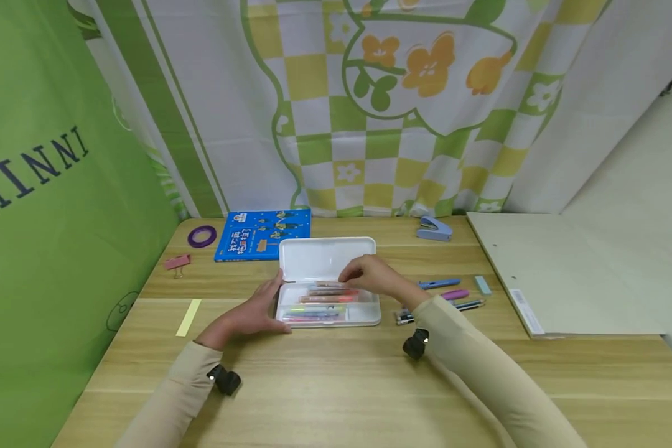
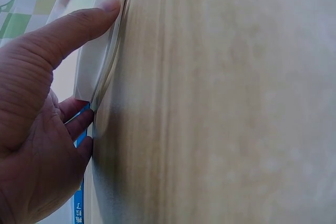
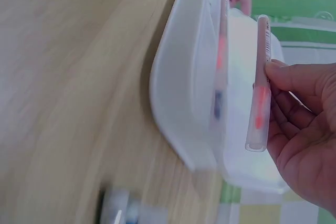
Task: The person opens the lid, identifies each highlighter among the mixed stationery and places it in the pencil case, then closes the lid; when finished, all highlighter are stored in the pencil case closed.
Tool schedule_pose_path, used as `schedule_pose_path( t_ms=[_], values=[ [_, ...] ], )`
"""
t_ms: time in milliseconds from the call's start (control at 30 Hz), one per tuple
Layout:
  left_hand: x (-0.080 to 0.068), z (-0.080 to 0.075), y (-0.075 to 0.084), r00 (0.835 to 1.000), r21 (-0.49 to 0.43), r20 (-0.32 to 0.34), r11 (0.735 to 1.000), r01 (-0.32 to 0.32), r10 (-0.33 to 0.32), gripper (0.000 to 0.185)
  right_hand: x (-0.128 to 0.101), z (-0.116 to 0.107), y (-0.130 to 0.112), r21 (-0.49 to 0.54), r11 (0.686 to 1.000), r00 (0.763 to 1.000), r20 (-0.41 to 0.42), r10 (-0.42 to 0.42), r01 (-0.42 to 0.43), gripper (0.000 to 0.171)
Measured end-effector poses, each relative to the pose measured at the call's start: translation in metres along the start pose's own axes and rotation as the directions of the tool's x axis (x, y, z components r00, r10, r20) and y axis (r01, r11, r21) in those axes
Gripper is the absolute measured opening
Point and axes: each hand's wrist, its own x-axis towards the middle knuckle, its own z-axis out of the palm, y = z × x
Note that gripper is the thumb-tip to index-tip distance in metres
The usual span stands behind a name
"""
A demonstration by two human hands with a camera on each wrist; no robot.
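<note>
I judged that the pen (image 3: 259, 85), pinched lightly by my right hand (image 1: 369, 277), could slip onto the table (image 1: 336, 386) if the pencil case (image 1: 327, 283), braced by my left hand's (image 1: 254, 314) straight fingers, shifted.

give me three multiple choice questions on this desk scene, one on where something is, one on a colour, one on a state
1. Where does the blue book lie?
A. behind the pencil case, toward the curtain
B. at the near table edge
C. under the board on the right

2. What colour is the roll of tape?
A. red
B. purple
C. white

3. How is the white pencil case?
A. shut
B. upside down
C. open, with pens inside

Right letters:
1. A, the head view shows the book beyond the case's raised lid.
2. B, the ring beside the book is purple.
3. C, the lid stands open and coloured pens lie in the tray; the left hand rests against its left end, and the right hand pinches a clear pen with an orange core at the case.
</note>
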Motion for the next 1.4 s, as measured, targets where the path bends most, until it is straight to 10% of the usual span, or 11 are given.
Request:
schedule_pose_path(
  t_ms=[667,1400],
  values=[
    [0.000,0.000,0.002,1.000,0.005,-0.008,1.000,-0.016,0.016,0.124,0.011,0.015,0.000,0.001,0.997,0.997,0.001,0.080,-0.080,0.008],
    [-0.001,-0.001,0.003,1.000,0.007,-0.002,1.000,-0.004,0.004,0.124,-0.104,-0.055,0.045,0.248,0.953,0.975,-0.092,0.200,-0.172,0.019]
  ],
)
